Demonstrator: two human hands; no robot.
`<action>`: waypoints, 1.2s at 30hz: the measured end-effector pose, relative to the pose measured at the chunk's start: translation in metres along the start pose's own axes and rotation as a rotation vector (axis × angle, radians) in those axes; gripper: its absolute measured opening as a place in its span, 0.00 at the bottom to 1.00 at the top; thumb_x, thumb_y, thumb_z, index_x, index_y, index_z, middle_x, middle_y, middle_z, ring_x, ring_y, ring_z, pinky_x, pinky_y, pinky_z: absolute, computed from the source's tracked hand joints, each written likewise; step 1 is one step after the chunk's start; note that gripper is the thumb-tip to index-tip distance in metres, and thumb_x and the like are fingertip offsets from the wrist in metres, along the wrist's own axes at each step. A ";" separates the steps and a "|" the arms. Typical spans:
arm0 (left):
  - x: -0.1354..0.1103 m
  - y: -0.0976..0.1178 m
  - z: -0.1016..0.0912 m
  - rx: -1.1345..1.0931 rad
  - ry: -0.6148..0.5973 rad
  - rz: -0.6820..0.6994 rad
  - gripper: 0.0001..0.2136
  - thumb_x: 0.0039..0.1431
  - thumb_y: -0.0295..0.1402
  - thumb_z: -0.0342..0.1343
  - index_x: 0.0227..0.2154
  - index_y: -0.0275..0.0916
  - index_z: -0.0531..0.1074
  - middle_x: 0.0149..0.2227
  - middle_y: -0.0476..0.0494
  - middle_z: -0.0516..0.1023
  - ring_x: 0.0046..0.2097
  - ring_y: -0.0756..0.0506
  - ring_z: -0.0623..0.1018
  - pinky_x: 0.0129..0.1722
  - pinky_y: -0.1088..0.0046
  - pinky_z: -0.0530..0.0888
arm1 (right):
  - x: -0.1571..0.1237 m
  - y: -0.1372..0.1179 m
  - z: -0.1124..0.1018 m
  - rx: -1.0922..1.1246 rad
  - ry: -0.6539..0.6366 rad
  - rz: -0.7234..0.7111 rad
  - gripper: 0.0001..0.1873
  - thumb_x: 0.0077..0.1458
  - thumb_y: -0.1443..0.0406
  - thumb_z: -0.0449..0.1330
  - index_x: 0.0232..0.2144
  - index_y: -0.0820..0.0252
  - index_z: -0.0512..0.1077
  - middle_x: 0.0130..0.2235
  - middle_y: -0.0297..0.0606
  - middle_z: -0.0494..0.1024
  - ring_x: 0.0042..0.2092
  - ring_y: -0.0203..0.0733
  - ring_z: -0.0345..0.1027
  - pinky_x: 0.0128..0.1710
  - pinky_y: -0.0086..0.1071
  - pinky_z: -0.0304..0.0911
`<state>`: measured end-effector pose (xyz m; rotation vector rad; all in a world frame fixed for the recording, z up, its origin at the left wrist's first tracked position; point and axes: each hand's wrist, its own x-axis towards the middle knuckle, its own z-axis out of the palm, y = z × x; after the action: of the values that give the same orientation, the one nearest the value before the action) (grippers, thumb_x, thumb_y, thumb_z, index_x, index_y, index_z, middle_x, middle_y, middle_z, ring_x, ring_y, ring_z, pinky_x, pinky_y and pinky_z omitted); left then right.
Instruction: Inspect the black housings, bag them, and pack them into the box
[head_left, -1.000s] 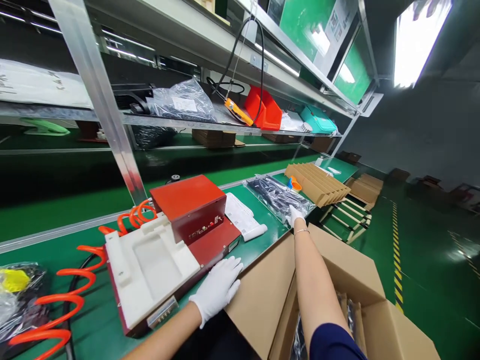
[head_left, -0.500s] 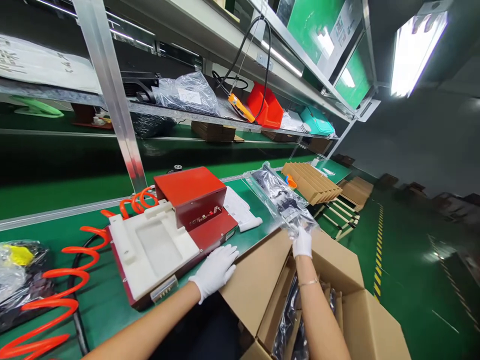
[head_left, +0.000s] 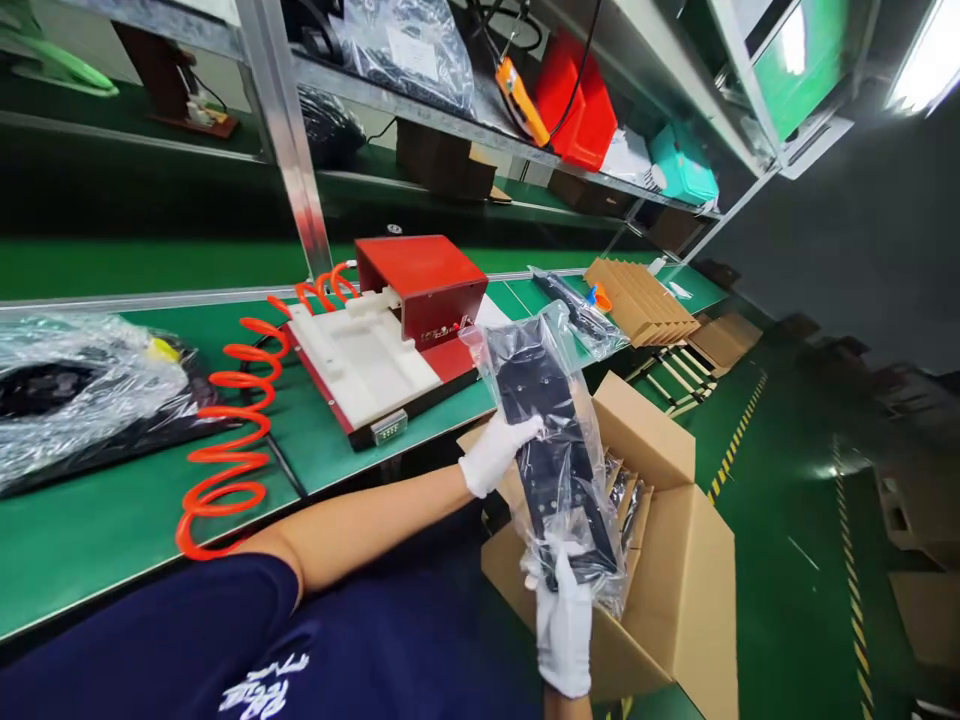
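Observation:
Both my gloved hands hold a long black part sealed in a clear plastic bag (head_left: 551, 430), lifted upright above an open cardboard box (head_left: 675, 560). My left hand (head_left: 496, 452) grips the bag's left side near the middle. My right hand (head_left: 562, 620) grips its lower end, fingers wrapped round it. More bagged parts stand inside the box. A red and white fixture (head_left: 390, 340) sits on the green bench (head_left: 112, 510) to the left of the bag.
An orange coiled air hose (head_left: 232, 430) runs left of the fixture. Bagged items (head_left: 82, 390) lie at far left, another bag (head_left: 581, 310) and a cardboard stack (head_left: 641, 300) at right. Shelves above carry red and teal bins. Green floor lies at right.
My right hand pulled a bagged part off the bench towards the box; my left hand left the fixture's edge and took hold of the bag. The camera tilted down.

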<state>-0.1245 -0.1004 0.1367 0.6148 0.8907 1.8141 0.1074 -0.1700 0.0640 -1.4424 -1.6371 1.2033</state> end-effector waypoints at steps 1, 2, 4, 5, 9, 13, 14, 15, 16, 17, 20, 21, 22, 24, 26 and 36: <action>-0.001 0.000 -0.002 -0.035 0.060 -0.047 0.28 0.48 0.48 0.68 0.48 0.36 0.75 0.50 0.37 0.80 0.51 0.39 0.78 0.59 0.56 0.69 | -0.007 0.001 -0.012 0.005 -0.047 0.051 0.32 0.54 0.40 0.57 0.44 0.60 0.77 0.36 0.44 0.79 0.36 0.43 0.74 0.35 0.34 0.71; -0.001 0.001 -0.006 -0.051 0.095 -0.090 0.25 0.48 0.47 0.68 0.44 0.35 0.75 0.46 0.38 0.81 0.49 0.39 0.79 0.57 0.56 0.71 | -0.013 0.001 -0.029 0.001 -0.084 0.113 0.31 0.52 0.40 0.60 0.41 0.60 0.78 0.32 0.42 0.78 0.32 0.42 0.73 0.33 0.34 0.71; -0.002 0.002 -0.017 -0.042 0.113 -0.144 0.20 0.47 0.45 0.68 0.38 0.36 0.76 0.41 0.40 0.82 0.45 0.41 0.79 0.55 0.58 0.72 | -0.021 -0.004 -0.071 0.000 -0.104 0.206 0.27 0.46 0.43 0.67 0.31 0.62 0.77 0.19 0.37 0.71 0.22 0.38 0.65 0.27 0.33 0.68; -0.004 0.003 -0.021 -0.029 0.106 -0.158 0.19 0.47 0.44 0.68 0.36 0.36 0.75 0.40 0.41 0.82 0.44 0.41 0.79 0.54 0.59 0.73 | -0.023 -0.009 -0.090 0.023 -0.031 0.232 0.28 0.51 0.41 0.62 0.30 0.62 0.76 0.19 0.36 0.70 0.19 0.36 0.62 0.24 0.32 0.66; -0.018 0.000 -0.024 0.018 0.073 -0.198 0.17 0.49 0.41 0.67 0.39 0.37 0.75 0.41 0.43 0.83 0.46 0.41 0.79 0.56 0.60 0.71 | -0.021 -0.035 -0.095 0.147 0.286 0.150 0.30 0.51 0.43 0.63 0.44 0.61 0.73 0.42 0.44 0.80 0.39 0.41 0.76 0.38 0.31 0.74; -0.035 0.001 -0.018 0.080 -0.028 -0.224 0.21 0.53 0.44 0.64 0.45 0.37 0.74 0.47 0.41 0.82 0.52 0.38 0.77 0.60 0.57 0.68 | -0.019 -0.045 -0.017 0.035 -0.248 0.183 0.41 0.49 0.48 0.66 0.60 0.60 0.66 0.60 0.47 0.71 0.59 0.46 0.69 0.62 0.39 0.66; -0.037 0.005 -0.018 0.088 -0.075 -0.225 0.22 0.53 0.45 0.64 0.46 0.37 0.74 0.48 0.40 0.81 0.53 0.37 0.77 0.60 0.56 0.68 | -0.020 -0.042 -0.002 0.015 -0.271 0.194 0.40 0.50 0.47 0.65 0.60 0.61 0.67 0.59 0.47 0.72 0.60 0.47 0.68 0.64 0.41 0.63; -0.037 0.010 -0.020 0.087 -0.128 -0.222 0.23 0.53 0.45 0.65 0.49 0.36 0.73 0.50 0.39 0.81 0.54 0.37 0.76 0.61 0.55 0.67 | -0.022 -0.039 0.010 0.002 -0.270 0.202 0.39 0.50 0.46 0.64 0.59 0.61 0.68 0.59 0.46 0.72 0.60 0.48 0.68 0.66 0.42 0.61; -0.036 0.015 -0.021 0.086 -0.184 -0.214 0.25 0.54 0.45 0.65 0.51 0.36 0.72 0.52 0.39 0.80 0.55 0.36 0.76 0.61 0.55 0.67 | -0.024 -0.035 0.016 0.001 -0.253 0.207 0.39 0.51 0.45 0.63 0.58 0.61 0.69 0.58 0.45 0.73 0.61 0.49 0.67 0.66 0.43 0.60; -0.034 0.021 -0.024 0.085 -0.238 -0.205 0.27 0.54 0.44 0.66 0.54 0.36 0.71 0.53 0.38 0.80 0.57 0.36 0.75 0.62 0.55 0.67 | -0.026 -0.032 0.018 0.012 -0.240 0.207 0.39 0.51 0.44 0.62 0.58 0.61 0.70 0.58 0.45 0.73 0.61 0.49 0.67 0.67 0.43 0.60; -0.022 0.034 -0.030 0.122 -0.320 -0.188 0.30 0.53 0.43 0.67 0.56 0.34 0.71 0.52 0.36 0.80 0.57 0.35 0.75 0.61 0.54 0.68 | -0.028 -0.029 0.012 0.039 -0.271 0.211 0.39 0.52 0.44 0.62 0.58 0.62 0.70 0.58 0.46 0.73 0.60 0.50 0.68 0.66 0.43 0.60; -0.018 0.036 -0.032 0.157 -0.314 -0.190 0.29 0.52 0.43 0.68 0.54 0.33 0.72 0.51 0.36 0.81 0.56 0.35 0.76 0.61 0.54 0.68 | -0.028 -0.029 0.009 0.049 -0.282 0.216 0.39 0.52 0.44 0.62 0.58 0.62 0.70 0.58 0.46 0.73 0.59 0.50 0.69 0.66 0.43 0.60; -0.014 0.037 -0.033 0.199 -0.297 -0.195 0.28 0.51 0.44 0.68 0.52 0.33 0.73 0.50 0.37 0.81 0.56 0.35 0.76 0.61 0.53 0.68 | -0.028 -0.030 0.006 0.060 -0.287 0.223 0.39 0.52 0.44 0.62 0.58 0.62 0.70 0.58 0.47 0.73 0.59 0.49 0.69 0.65 0.43 0.61; -0.010 0.036 -0.034 0.265 -0.265 -0.205 0.26 0.49 0.45 0.69 0.48 0.33 0.75 0.49 0.38 0.82 0.55 0.35 0.76 0.61 0.52 0.68 | -0.028 -0.034 0.005 0.082 -0.281 0.240 0.39 0.51 0.43 0.63 0.57 0.62 0.70 0.58 0.46 0.73 0.58 0.48 0.69 0.64 0.41 0.62; -0.011 0.036 -0.033 0.276 -0.283 -0.205 0.25 0.51 0.46 0.67 0.47 0.34 0.76 0.50 0.38 0.81 0.56 0.35 0.76 0.62 0.52 0.67 | -0.027 -0.038 0.005 0.109 -0.266 0.250 0.39 0.51 0.43 0.64 0.57 0.62 0.70 0.57 0.46 0.73 0.58 0.47 0.69 0.63 0.39 0.63; -0.035 0.026 -0.030 0.359 -0.409 -0.164 0.33 0.53 0.45 0.67 0.58 0.32 0.68 0.58 0.31 0.75 0.61 0.31 0.71 0.65 0.49 0.63 | -0.019 -0.039 0.003 0.202 -0.203 0.187 0.34 0.52 0.47 0.65 0.54 0.61 0.73 0.56 0.44 0.75 0.57 0.45 0.69 0.62 0.39 0.63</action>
<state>-0.1480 -0.1482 0.1390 1.0631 0.9561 1.3227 0.0928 -0.1882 0.1010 -1.4054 -1.4838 1.6183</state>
